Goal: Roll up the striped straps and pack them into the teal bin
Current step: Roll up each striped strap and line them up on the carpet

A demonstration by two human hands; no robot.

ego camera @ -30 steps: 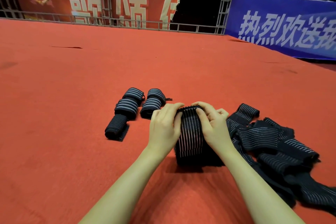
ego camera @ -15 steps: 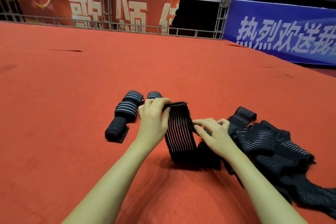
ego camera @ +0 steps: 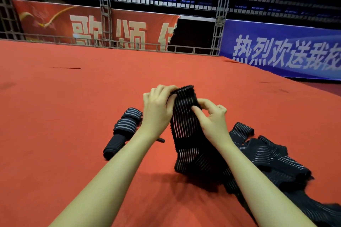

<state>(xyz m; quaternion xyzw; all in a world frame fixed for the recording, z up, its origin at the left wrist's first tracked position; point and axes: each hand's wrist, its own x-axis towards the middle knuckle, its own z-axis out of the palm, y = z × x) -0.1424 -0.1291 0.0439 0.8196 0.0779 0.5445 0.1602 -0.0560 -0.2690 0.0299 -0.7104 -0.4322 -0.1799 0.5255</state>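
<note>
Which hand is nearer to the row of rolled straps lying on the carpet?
Left. The left hand grips the strap's top edge just above and right of the rolled straps. The right hand pinches the held strap on its far side, farther away.

Striped strap (ego camera: 186, 125), black with thin pale lengthwise stripes, held upright above the red carpet (ego camera: 64, 116). Its top end is folded over and gripped by the left hand (ego camera: 158, 110); the right hand (ego camera: 212, 121) pinches its right edge just below the fold. Its lower end trails down to the carpet. Rolled straps (ego camera: 122, 129), three visible, lie in a row on the carpet left of the held strap, partly hidden behind the left hand. Loose straps (ego camera: 267, 156), unrolled and heaped, lie on the carpet right of the held strap, touching its lower end.
</note>
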